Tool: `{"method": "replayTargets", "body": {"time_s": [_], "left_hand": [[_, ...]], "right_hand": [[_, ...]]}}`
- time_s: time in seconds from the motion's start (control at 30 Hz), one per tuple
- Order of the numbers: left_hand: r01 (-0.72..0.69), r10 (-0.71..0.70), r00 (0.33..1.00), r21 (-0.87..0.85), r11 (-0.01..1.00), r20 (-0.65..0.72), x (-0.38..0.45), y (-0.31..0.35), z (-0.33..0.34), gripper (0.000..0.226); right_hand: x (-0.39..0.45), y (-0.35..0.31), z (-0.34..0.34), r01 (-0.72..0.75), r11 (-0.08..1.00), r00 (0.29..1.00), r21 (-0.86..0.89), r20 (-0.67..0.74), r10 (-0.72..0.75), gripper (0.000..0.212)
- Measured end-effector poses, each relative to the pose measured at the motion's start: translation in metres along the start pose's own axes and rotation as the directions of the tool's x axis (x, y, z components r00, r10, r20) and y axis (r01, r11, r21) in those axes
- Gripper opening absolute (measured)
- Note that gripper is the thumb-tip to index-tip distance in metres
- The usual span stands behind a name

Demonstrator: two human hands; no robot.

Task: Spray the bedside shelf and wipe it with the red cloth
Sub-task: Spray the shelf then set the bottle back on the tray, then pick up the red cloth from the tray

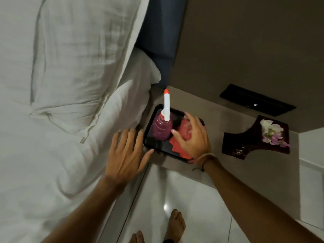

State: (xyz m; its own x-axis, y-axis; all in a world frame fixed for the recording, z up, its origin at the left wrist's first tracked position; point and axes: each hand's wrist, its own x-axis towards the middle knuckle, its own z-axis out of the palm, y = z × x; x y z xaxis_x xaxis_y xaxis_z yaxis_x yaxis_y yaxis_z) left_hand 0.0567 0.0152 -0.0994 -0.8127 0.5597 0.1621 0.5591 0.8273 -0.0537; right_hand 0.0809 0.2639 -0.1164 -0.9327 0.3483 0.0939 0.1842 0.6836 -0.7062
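Note:
A spray bottle [161, 128] with pink liquid and a white, red-tipped nozzle stands in a black tray [149, 127] on the beige bedside shelf [215, 116]. The red cloth [184, 130] lies bunched in the tray to the bottle's right, with a flat red piece in front. My right hand [193, 137] hovers over the cloth with fingers spread, partly hiding it; whether it touches the cloth is unclear. At the tray's left edge is my left hand [127, 153], open, with its thumb by the tray's front corner.
White bedding [61, 85] fills the left, right against the tray. A dark wooden dish with white and purple flowers [256, 139] sits on the shelf's right. A black socket panel [257, 99] is on the wall. My bare feet [175, 225] stand on glossy tiles.

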Motion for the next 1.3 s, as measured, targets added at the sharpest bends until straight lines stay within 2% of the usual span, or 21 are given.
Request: {"method": "replayTargets", "body": {"time_s": [0.13,0.2,0.27,0.4,0.47,0.53,0.6,0.7,0.8,0.87,0.93,1.0,1.03,1.1,1.13,1.2,1.3], "left_hand": [[-0.059,0.074,0.991,-0.127,0.99,0.112,0.019,0.054,0.009,0.052],[-0.05,0.087,0.98,-0.202,0.978,0.178,0.034,0.08,0.013,0.047],[0.028,0.068,0.955,-0.318,0.948,0.288,0.052,0.106,0.019,0.047],[0.259,0.038,0.824,-0.436,0.862,0.566,0.086,0.142,0.04,0.067],[0.423,-0.028,0.735,-0.426,0.799,0.677,0.1,0.152,0.048,0.074],[0.506,-0.081,0.67,-0.373,0.778,0.738,0.111,0.16,0.056,0.077],[0.538,-0.131,0.663,-0.346,0.769,0.737,0.117,0.166,0.065,0.073],[0.588,-0.216,0.705,-0.387,0.71,0.675,0.124,0.17,0.078,0.058],[0.7,-0.285,0.661,-0.433,0.567,0.694,0.13,0.168,0.083,0.043],[0.748,-0.274,0.63,-0.474,0.465,0.726,0.128,0.163,0.079,0.038],[0.756,-0.184,0.641,-0.573,0.316,0.745,0.12,0.157,0.067,0.033],[0.734,-0.042,0.672,-0.659,0.163,0.739,0.109,0.152,0.049,0.032],[0.724,0.035,0.679,-0.677,0.136,0.733,0.104,0.151,0.039,0.035],[0.715,0.174,0.665,-0.687,0.132,0.726,0.096,0.151,0.023,0.04],[0.715,0.231,0.648,-0.685,0.142,0.725,0.093,0.152,0.016,0.042],[0.715,0.321,0.614,-0.68,0.162,0.721,0.092,0.155,0.002,0.046],[0.663,0.401,0.6,-0.711,0.235,0.692,0.092,0.167,-0.015,0.048]], "right_hand": [[-0.033,0.049,-0.014,-0.225,0.974,0.97,0.0,-0.091,0.224,0.043],[-0.034,0.066,-0.021,-0.377,0.923,0.923,0.082,-0.053,0.381,0.039],[-0.03,0.082,-0.025,-0.47,0.871,0.881,0.146,0.013,0.473,0.036],[-0.027,0.102,-0.02,-0.479,0.869,0.877,0.123,0.097,0.47,0.031],[-0.029,0.105,-0.016,-0.48,0.871,0.876,0.109,0.111,0.469,0.035],[-0.03,0.108,-0.014,-0.474,0.875,0.879,0.104,0.125,0.461,0.039],[-0.033,0.11,-0.013,-0.48,0.871,0.875,0.108,0.128,0.466,0.042],[-0.039,0.11,-0.01,-0.474,0.871,0.88,0.13,0.096,0.465,0.044],[-0.045,0.107,-0.011,-0.477,0.843,0.875,0.247,0.045,0.482,0.037],[-0.05,0.099,-0.014,-0.509,0.727,0.819,0.46,0.001,0.573,0.028],[-0.053,0.095,-0.017,-0.528,0.512,0.702,0.677,0.008,0.712,0.033],[-0.06,0.092,-0.027,-0.541,0.274,0.591,0.795,0.128,0.796,0.037],[-0.067,0.089,-0.033,-0.52,0.124,0.577,0.845,0.24,0.781,0.035],[-0.085,0.084,-0.041,-0.445,-0.164,0.617,0.88,0.435,0.656,0.042],[-0.096,0.083,-0.043,-0.4,-0.25,0.645,0.882,0.464,0.606,0.048],[-0.12,0.082,-0.046,-0.349,-0.335,0.696,0.875,0.482,0.533,0.058],[-0.149,0.086,-0.051,-0.318,-0.331,0.751,0.888,0.449,0.485,0.057]]}}
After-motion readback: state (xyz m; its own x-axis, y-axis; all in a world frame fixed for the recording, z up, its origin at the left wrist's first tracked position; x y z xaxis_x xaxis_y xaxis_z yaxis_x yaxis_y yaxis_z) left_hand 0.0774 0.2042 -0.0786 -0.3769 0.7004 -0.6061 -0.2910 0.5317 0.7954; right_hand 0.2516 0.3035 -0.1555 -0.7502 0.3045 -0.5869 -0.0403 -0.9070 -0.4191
